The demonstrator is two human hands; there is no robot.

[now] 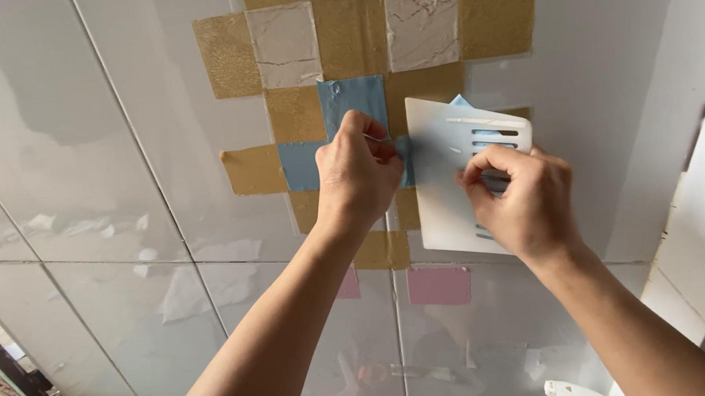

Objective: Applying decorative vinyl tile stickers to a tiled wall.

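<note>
On the tiled wall (95,218), left hand (356,177) fingers pinched on blue square sticker (352,100), right hand (521,205) clamped on white slotted scraper (442,175).

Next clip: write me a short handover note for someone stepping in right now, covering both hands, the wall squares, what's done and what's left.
Left hand: pressed on the blue squares on the white tiled wall, pinching what looks like a thin tool.
Right hand: holding a white slotted plastic board flat against the wall, beside the left hand.
Done: gold squares and marbled white squares stuck in a checkered patch; a pink square lower down.
Left: the blue squares, under the left hand, appear to be in progress; the wall around the patch is bare.
</note>
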